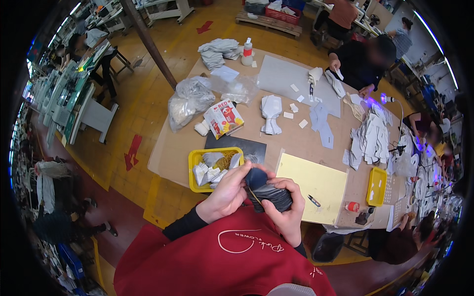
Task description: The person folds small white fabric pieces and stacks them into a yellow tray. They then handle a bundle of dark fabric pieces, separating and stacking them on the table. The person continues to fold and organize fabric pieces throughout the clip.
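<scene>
Close to my chest, a thick stack of dark grey cut fabric pieces (277,198) is held between both hands. My right hand (290,209) wraps its side, thumb on the near face and fingers over the top. My left hand (230,191) is closed at the stack's left end, its fingertips on a dark blue-grey piece (258,179) that stands up from the rest. A thin tan band, seemingly a rubber band (255,196), runs along that end. Just beyond my left hand is a yellow basket (191,170) with grey and white fabric bundles and a heap of rubber bands (224,162).
A yellow sheet (316,180) carries thread snips (313,201). Beyond lie a red-and-white box (224,118), plastic bags (190,101), pale fabric stacks (270,114) and a white bottle (247,52). A yellow tray (376,186) stands at right. A co-worker (365,61) sits across the table.
</scene>
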The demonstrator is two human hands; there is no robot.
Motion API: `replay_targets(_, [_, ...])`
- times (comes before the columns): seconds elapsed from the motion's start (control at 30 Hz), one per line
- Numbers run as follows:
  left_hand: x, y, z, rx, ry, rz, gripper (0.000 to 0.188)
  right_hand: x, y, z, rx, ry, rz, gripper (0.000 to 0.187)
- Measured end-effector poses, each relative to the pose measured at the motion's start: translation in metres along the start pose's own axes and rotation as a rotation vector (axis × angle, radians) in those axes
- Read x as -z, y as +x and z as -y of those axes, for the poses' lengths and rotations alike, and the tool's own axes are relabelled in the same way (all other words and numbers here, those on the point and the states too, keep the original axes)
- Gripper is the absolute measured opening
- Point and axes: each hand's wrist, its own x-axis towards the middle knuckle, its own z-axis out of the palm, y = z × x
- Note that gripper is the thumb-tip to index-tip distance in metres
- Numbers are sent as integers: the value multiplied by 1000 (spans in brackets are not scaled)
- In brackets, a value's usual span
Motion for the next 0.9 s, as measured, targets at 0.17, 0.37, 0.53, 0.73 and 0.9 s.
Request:
replay_targets(0.17, [17, 6, -2, -83, -42, 175, 28, -2, -4, 0, -74, 48, -33, 39])
replay_targets(0.37, [-1, 0, -5, -619, 1210, 231, 42, -9, -2, 7, -250, 122, -128, 37])
replay_targets(0.53, [3, -3, 3, -340, 796, 65, 29, -6, -7, -1, -203, 100, -45, 40])
replay_targets(0.73, [9, -5, 14, -327, 645, -19, 29, -8, -5, 9, -170, 175, -52, 41])
replay_targets(0.9, [1, -6, 13, -319, 459, -39, 31, -7, -3, 16, -209, 207, -31, 41])
